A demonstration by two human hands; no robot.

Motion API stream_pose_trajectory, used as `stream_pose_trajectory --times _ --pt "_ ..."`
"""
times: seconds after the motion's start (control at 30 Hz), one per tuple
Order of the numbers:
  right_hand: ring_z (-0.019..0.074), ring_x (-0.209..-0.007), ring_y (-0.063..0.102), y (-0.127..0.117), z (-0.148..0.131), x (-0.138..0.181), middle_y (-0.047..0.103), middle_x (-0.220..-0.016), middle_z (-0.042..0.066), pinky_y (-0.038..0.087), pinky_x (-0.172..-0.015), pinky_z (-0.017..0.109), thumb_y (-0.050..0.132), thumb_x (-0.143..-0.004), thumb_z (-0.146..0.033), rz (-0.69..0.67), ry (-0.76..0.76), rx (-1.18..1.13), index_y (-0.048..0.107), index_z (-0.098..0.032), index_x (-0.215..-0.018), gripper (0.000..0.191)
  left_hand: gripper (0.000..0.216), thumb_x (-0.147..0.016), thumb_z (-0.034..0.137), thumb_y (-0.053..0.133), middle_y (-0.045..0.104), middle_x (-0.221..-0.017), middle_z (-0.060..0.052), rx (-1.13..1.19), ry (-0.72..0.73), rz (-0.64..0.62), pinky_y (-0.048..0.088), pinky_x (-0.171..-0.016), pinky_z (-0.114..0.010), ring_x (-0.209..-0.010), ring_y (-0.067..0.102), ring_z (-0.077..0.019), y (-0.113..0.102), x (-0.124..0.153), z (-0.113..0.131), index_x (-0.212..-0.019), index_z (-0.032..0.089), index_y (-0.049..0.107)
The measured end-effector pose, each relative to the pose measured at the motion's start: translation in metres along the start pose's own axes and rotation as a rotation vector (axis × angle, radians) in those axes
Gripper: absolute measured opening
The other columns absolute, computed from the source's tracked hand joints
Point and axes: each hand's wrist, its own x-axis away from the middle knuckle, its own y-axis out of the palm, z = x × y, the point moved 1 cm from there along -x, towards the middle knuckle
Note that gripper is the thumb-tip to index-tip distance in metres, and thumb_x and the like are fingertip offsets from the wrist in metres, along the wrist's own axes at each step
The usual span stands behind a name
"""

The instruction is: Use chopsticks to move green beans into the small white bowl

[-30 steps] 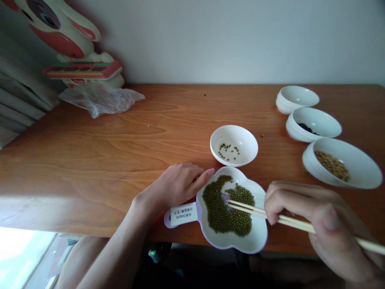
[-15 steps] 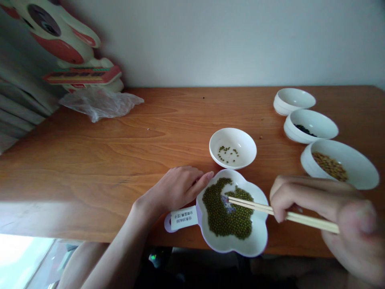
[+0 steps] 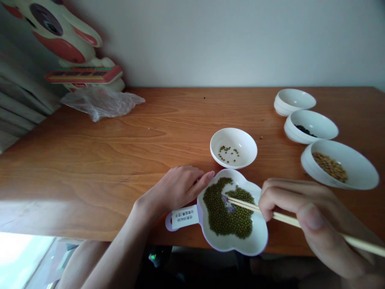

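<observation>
A white flower-shaped dish (image 3: 258,237) with a purple rim and labelled handle holds many mung beans (image 3: 216,212). At its upper left rim lies my left hand (image 3: 183,184), fingers curled and thumb against the edge; the fingertips are hidden. My right hand (image 3: 303,212) is closed around a pair of wooden chopsticks (image 3: 285,218). Their tips are close together over a bare, printed patch of the dish, among the beans. I cannot make out a bean between them. Just behind the dish stands a white bowl (image 3: 245,146) with several mung beans inside.
On the right stand a bowl (image 3: 361,170) of tan beans, a bowl (image 3: 326,124) with dark beans, and another white bowl (image 3: 297,98). At the back left are a crumpled plastic bag (image 3: 102,104) and a cow-shaped toy (image 3: 72,52). The table's front edge runs below the dish.
My right hand has shifted left and closer to the dish, lower along the chopsticks. The chopstick tips stay at nearly the same spot. My left hand keeps its place.
</observation>
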Motion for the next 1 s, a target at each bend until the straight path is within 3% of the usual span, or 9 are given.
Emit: stream_pose_trajectory --times 0.33,0.6,1.0 --pt "0.0184 -0.064 0.058 0.0019 0.0 -0.0013 0.061 -0.073 0.003 0.039 -0.059 0.034 0.023 -0.106 -0.077 0.046 -0.005 -0.07 0.062 -0.022 -0.078 0.073 0.062 -0.117 0.054 0.027 0.071 -0.079 -0.004 -0.027 0.012 0.007 0.039 -0.071 -0.031 -0.067 0.057 -0.0157 -0.0003 0.0 0.0008 -0.08 0.019 0.063" --pt "0.0178 -0.064 0.056 0.0034 0.0022 -0.0052 0.062 -0.072 0.004 0.038 -0.059 0.032 0.021 -0.107 -0.076 0.008 -0.025 -0.049 0.059 -0.022 -0.078 0.072 0.061 -0.118 0.053 0.027 0.074 -0.083 -0.004 -0.009 0.012 -0.003 0.041 -0.072 -0.032 -0.073 0.062 -0.0173 -0.0012 -0.0004 0.0023 -0.084 0.019 0.066" --pt "0.0153 -0.067 0.057 0.0061 0.0009 -0.0078 0.061 -0.074 0.003 0.039 -0.063 0.031 0.019 -0.112 -0.065 0.003 -0.052 -0.036 0.056 -0.021 -0.079 0.066 0.063 -0.118 0.055 0.025 0.075 -0.085 -0.005 -0.004 -0.009 -0.037 0.044 -0.079 -0.033 -0.077 0.066 -0.018 0.0011 -0.0009 0.0007 -0.086 0.019 0.065"
